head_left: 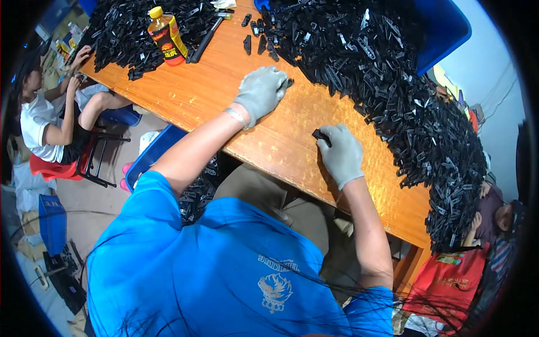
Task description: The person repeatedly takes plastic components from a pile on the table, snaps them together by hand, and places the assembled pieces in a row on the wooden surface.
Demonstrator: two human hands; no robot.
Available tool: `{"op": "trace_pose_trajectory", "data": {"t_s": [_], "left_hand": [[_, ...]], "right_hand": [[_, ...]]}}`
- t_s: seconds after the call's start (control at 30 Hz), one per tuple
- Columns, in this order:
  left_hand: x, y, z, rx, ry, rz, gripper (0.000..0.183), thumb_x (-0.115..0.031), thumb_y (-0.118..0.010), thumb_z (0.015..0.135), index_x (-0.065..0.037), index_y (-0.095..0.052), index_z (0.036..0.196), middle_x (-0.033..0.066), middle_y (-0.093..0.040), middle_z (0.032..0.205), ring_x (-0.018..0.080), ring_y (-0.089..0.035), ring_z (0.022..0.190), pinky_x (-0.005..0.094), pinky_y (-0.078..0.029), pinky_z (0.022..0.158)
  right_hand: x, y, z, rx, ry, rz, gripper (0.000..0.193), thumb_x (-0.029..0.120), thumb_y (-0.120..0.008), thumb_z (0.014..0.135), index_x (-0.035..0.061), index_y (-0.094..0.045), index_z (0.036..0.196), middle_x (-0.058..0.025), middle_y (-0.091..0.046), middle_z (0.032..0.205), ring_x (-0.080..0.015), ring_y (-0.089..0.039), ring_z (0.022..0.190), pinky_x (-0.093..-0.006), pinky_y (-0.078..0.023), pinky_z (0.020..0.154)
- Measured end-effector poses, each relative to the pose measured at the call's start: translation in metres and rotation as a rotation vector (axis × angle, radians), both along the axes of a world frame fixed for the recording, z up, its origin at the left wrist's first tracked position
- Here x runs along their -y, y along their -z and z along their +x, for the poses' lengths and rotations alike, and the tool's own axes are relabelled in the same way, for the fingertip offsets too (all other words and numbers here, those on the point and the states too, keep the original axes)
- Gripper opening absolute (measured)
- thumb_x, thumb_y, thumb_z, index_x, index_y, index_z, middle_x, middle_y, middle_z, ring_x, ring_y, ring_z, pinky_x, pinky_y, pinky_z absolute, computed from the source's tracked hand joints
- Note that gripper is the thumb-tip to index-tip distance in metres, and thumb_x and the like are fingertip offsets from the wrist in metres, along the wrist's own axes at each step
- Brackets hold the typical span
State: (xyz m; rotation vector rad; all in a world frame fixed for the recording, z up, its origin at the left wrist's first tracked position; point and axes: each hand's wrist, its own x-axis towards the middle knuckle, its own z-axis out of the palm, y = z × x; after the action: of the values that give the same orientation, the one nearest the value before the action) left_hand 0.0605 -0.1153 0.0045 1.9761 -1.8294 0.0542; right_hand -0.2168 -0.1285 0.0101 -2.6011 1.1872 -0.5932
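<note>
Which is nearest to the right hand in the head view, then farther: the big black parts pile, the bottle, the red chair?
From the right hand:
1. Big black parts pile, just beyond it on the table's right.
2. Bottle, far across the table, upper left.
3. Red chair, off the table, far left.

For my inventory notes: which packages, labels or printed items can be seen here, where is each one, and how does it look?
Drink bottle: stands on the wooden table at far left, beside a pile of black plastic parts; amber liquid, yellow cap, red and yellow label.
Red bag: lower right, below the table edge; red with a small green and yellow print.
Blue shirt: pale printed emblem on the fabric.
No screens clearly visible.
</note>
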Motion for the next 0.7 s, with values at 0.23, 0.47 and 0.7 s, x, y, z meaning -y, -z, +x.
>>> {"op": "trace_pose_trajectory", "data": {"t_s": [0.23,0.47,0.7], "left_hand": [[-0.05,0.015,0.005,-0.339,0.268,-0.154,0.021,-0.018,-0.08,0.092,-0.013,-0.07,0.11,0.008,-0.071,0.106,0.0354,-0.067,0.107,0.0494,-0.053,0.09],[-0.05,0.024,0.016,-0.171,0.211,-0.103,0.016,-0.018,-0.08,0.091,-0.013,-0.072,0.104,0.0056,-0.07,0.107,0.0334,-0.065,0.106,0.0469,-0.052,0.09],[-0.047,0.026,0.015,-0.206,0.21,-0.104,0.012,-0.02,-0.081,0.09,-0.013,-0.076,0.098,0.009,-0.069,0.103,0.0344,-0.066,0.101,0.0467,-0.055,0.087]], "right_hand": [[0.016,-0.013,0.024,-0.067,-0.079,0.105,0.018,0.027,-0.079,0.094,0.0154,-0.084,0.107,-0.0145,-0.073,0.105,-0.0346,-0.074,0.1,-0.0461,-0.059,0.087],[0.027,0.004,0.066,0.117,-0.152,0.071,0.021,0.027,-0.081,0.091,0.0147,-0.084,0.108,-0.0104,-0.072,0.103,-0.0328,-0.073,0.097,-0.0462,-0.057,0.082],[0.022,0.01,0.088,0.042,-0.181,0.035,0.017,0.025,-0.082,0.091,0.0147,-0.083,0.105,-0.0087,-0.071,0.102,-0.033,-0.072,0.093,-0.046,-0.058,0.078]]}}
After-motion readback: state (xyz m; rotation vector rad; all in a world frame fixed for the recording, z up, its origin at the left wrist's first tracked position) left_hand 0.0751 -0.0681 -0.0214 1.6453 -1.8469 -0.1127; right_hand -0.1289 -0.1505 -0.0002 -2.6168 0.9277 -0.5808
